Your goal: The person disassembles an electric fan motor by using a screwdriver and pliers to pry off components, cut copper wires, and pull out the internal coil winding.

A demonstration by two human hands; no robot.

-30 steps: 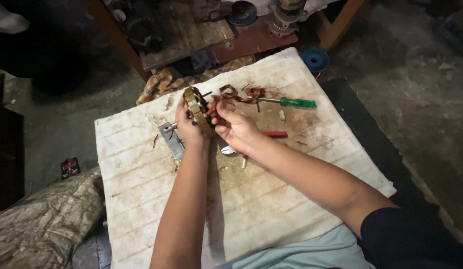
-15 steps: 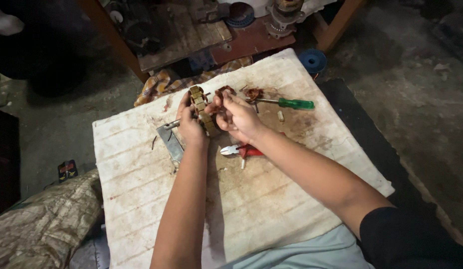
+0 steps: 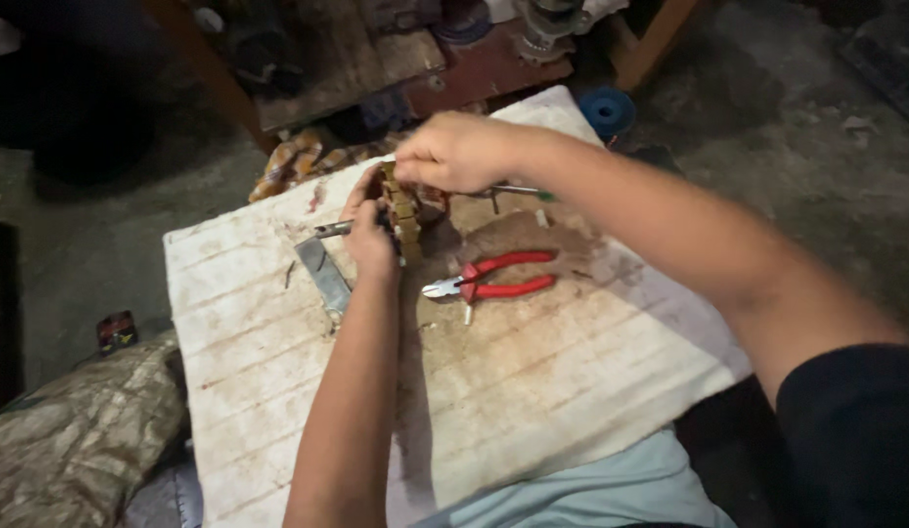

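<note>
Nearest to you: pale blue cloth (image 3: 611,489) at the bottom edge, lying against the near edge of the board (image 3: 532,391), a whitish ribbed slab stained brown toward its far half. To your left, beside the board, a mottled grey-brown bundle of fabric (image 3: 73,440).

On the board, mid-way: red-handled pliers (image 3: 488,277), lying flat, jaws pointing left, untouched, just right of your left forearm. Left of that forearm, a flat grey metal strip (image 3: 324,274) lay at a slant on the board.

Your left hand (image 3: 368,235): fingers curled around the near side of a small brownish metal part (image 3: 403,210), gripping it upright above the board's far half. A thin metal rod (image 3: 333,230) stuck out to the left from beside this hand; whether the hand held it could not be told.

Your right hand (image 3: 459,152): reached across from the right, fingers clenched on the top of the same brownish part, knuckles up. Behind it, a slender shaft with a green handle (image 3: 518,191) lay on the board, mostly hidden by the wrist.

Beyond the board: a patterned orange-and-white rag (image 3: 298,161) on the floor, a blue round object (image 3: 608,110) at the board's far right corner, and a low wooden shelf (image 3: 376,68) with dark clutter, too dim to tell apart.
</note>
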